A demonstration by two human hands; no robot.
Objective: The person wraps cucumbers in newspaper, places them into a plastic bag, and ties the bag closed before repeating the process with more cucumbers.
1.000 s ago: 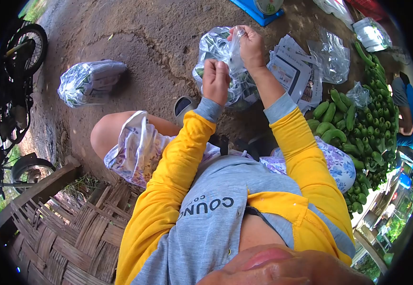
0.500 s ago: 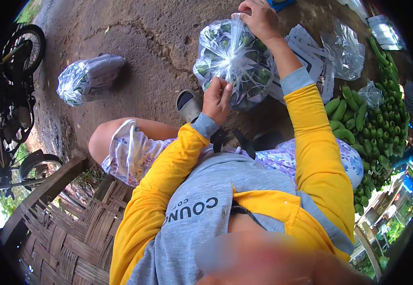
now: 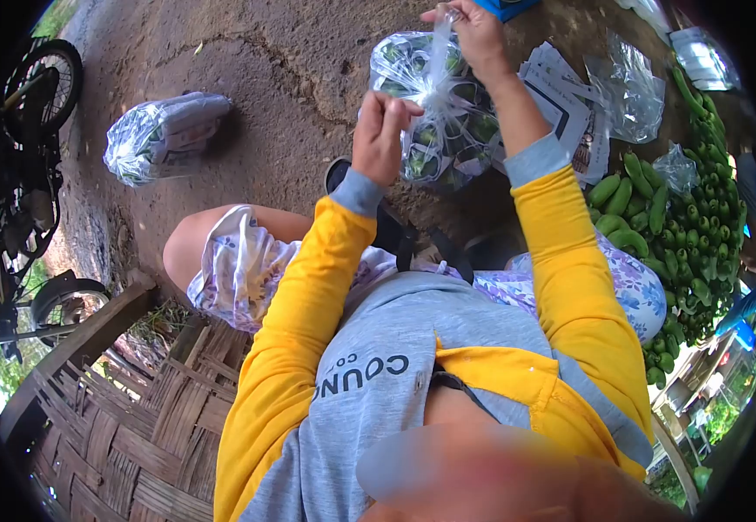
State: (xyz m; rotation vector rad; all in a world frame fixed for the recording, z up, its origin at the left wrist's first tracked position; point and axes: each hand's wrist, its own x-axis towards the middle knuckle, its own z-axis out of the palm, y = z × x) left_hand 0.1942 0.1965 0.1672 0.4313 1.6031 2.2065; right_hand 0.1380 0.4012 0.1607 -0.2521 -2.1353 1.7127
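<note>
A clear plastic bag (image 3: 447, 143) packed with green fruit stands on the ground between my feet, its neck gathered and twisted upward. My right hand (image 3: 473, 36) is closed on the top of that neck, pinching the plastic. Beside the gathered part, my left hand (image 3: 380, 137) is closed, with thumb and fingers pressed together. What it pinches, if anything, is too small to make out. Thin whitish strands or folds spread from the gather over the bag.
Another filled bag (image 3: 166, 137) lies on the ground to the left. Printed papers (image 3: 561, 100) and an empty plastic bag (image 3: 632, 91) lie right of the work. Green bananas (image 3: 691, 235) are heaped at the right. A motorbike (image 3: 34, 174) stands far left, near a woven bamboo seat (image 3: 134, 418).
My left hand has moved up from the bag's near side to beside its gathered neck. My right hand still grips the top, and the bag has shifted slightly.
</note>
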